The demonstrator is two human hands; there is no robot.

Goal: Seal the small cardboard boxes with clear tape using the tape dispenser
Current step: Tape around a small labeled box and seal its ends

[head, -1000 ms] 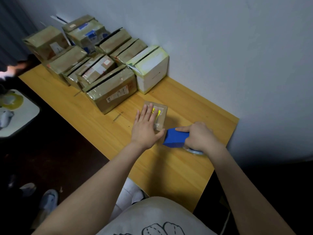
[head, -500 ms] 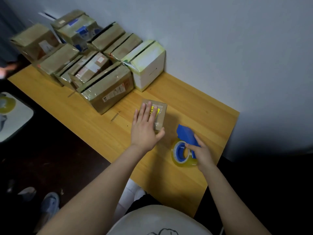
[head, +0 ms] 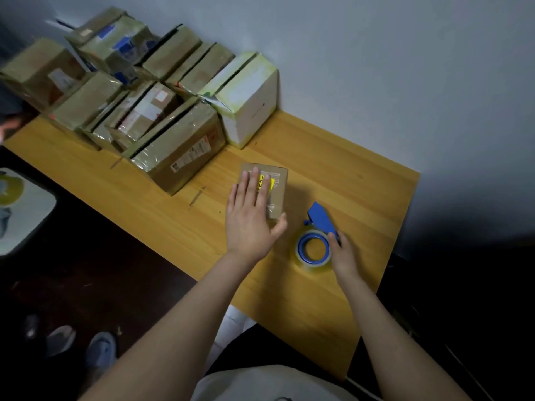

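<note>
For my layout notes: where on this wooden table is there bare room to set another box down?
Bare tabletop lies between the white box, the wall and the blue tape dispenser; also along the near edge left of the left hand. The far left is crowded with taped cardboard boxes.

A plain pale grey wall (head: pixel 376 68) stands behind a light wooden table (head: pixel 347 175), whose long top is set against it and ends in a square corner at the right. To the left and below lies a dark reddish-brown floor (head: pixel 101 270) in shadow, with a pale surface with rounded corners (head: pixel 31 227) at the left edge and light shoes (head: pixel 98 351) near the bottom. The light is soft and dim, and the space right of the table is almost black.
</note>
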